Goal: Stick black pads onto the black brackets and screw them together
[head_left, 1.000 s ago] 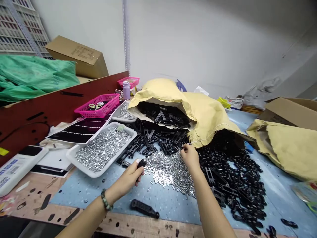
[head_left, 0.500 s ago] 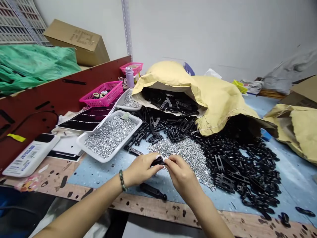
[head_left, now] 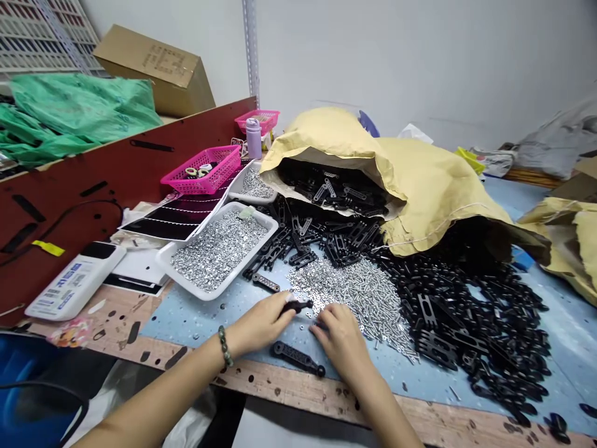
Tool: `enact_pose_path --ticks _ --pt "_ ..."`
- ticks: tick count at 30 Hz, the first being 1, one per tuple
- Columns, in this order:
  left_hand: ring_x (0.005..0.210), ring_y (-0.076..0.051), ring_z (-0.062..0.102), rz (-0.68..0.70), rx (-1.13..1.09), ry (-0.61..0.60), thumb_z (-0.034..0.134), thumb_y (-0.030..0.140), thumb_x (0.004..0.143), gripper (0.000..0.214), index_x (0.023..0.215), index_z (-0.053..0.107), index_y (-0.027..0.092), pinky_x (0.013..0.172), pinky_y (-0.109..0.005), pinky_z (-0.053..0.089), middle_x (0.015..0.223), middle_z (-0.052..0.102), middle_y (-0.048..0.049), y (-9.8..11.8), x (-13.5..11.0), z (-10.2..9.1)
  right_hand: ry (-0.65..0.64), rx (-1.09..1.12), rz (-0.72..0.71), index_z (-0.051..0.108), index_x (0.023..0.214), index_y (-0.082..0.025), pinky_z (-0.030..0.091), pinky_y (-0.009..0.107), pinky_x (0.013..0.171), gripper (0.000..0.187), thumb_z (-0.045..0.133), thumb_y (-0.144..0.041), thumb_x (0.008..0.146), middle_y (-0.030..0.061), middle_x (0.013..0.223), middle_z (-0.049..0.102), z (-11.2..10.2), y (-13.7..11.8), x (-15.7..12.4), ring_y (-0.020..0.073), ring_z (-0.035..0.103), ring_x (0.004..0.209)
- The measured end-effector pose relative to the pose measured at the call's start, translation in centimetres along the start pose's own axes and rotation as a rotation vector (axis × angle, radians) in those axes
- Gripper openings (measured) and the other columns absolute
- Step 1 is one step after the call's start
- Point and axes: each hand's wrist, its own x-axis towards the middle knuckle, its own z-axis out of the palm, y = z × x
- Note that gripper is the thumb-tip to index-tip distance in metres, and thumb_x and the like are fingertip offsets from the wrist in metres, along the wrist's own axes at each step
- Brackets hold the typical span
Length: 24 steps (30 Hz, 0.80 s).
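On a blue-topped workbench [head_left: 186, 317], head view: left hand [head_left: 259, 323], bead bracelet [head_left: 224, 345] at the wrist, fingers pressed together, pinching a small black part [head_left: 296, 305]. Right hand [head_left: 342, 342], fingers curled down at the edge of a spill of loose screws [head_left: 357, 305]; fingertips hidden, so any pinch is hard to tell. One black bar [head_left: 298, 358] lying apart, just beside both hands. Large heap of black brackets [head_left: 466, 323] alongside; more inside a yellow paper sack [head_left: 433, 193]. White tray [head_left: 242, 264] holding a full layer of washers [head_left: 217, 249].
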Motion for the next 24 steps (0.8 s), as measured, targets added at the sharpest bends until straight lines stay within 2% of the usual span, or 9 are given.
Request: enact_pose_path --ticks 2,4,7,10,14,19,24 --pt "0.092 -0.019 0.054 0.077 -0.006 -0.049 0.045 0.024 0.094 0.012 0.096 0.056 0.020 0.081 -0.029 0.042 0.096 0.058 -0.0039 0.2 0.3 0.5 0.070 0.065 0.010 0.056 0.103 -0.018 0.049 0.042 0.080 0.022 0.064 -0.021 0.083 0.0102 0.101 0.058 -0.1 -0.1 -0.9 0.0266 0.054 0.095" --pt "0.097 -0.021 0.051 0.136 0.013 -0.094 0.049 0.022 0.092 0.013 0.099 0.060 0.021 0.088 -0.032 0.040 0.098 0.058 -0.0042 0.3 0.3 0.9 0.084 0.145 -0.051 0.053 0.114 -0.020 0.049 0.039 0.082 0.027 0.057 -0.017 0.087 0.0094 0.104 0.059 0.1 -0.4 -1.9 0.0240 0.055 0.097" --pt "0.098 -0.022 0.048 0.191 0.074 -0.135 0.046 0.022 0.094 0.025 0.115 0.058 0.024 0.089 -0.037 0.039 0.102 0.056 -0.0064 0.0 -0.2 0.9 0.096 0.194 -0.137 0.055 0.111 -0.022 0.050 0.035 0.077 0.025 0.047 -0.010 0.091 0.0070 0.097 0.062 0.9 -1.0 -2.8 0.0211 0.057 0.090" --pt "0.098 -0.022 0.048 0.215 0.070 -0.145 0.042 0.023 0.096 0.031 0.123 0.055 0.026 0.089 -0.036 0.039 0.104 0.055 -0.0067 -0.6 -0.8 0.6 0.124 0.198 -0.181 0.055 0.112 -0.021 0.050 0.035 0.075 0.027 0.046 -0.007 0.091 0.0079 0.095 0.063 1.5 -1.4 -3.1 0.0212 0.057 0.087" --pt "0.098 -0.020 0.051 0.173 -0.019 -0.222 0.046 0.022 0.094 0.030 0.121 0.058 0.029 0.090 -0.034 0.039 0.101 0.057 -0.0040 -0.9 -1.1 0.2 0.088 0.245 -0.225 0.055 0.108 -0.020 0.050 0.036 0.073 0.024 0.047 -0.006 0.090 0.0077 0.092 0.063 1.4 -1.4 -3.1 0.0203 0.057 0.084" --pt "0.097 -0.019 0.054 0.093 -0.079 -0.256 0.053 0.020 0.089 0.022 0.105 0.067 0.026 0.090 -0.032 0.041 0.099 0.059 -0.0027 -1.0 -0.9 -0.4 0.017 0.292 -0.265 0.059 0.104 -0.021 0.052 0.035 0.075 0.021 0.046 -0.009 0.091 0.0078 0.097 0.065 1.1 -1.6 -3.1 0.0194 0.059 0.088" --pt "0.096 -0.020 0.056 0.038 -0.076 -0.237 0.055 0.019 0.087 0.019 0.097 0.070 0.024 0.090 -0.034 0.042 0.097 0.062 -0.0029 -0.9 -0.8 -0.3 -0.018 0.338 -0.157 0.062 0.097 -0.022 0.052 0.032 0.078 0.018 0.049 -0.012 0.090 0.0064 0.097 0.065 0.0 -1.9 -2.2 0.0187 0.061 0.090"
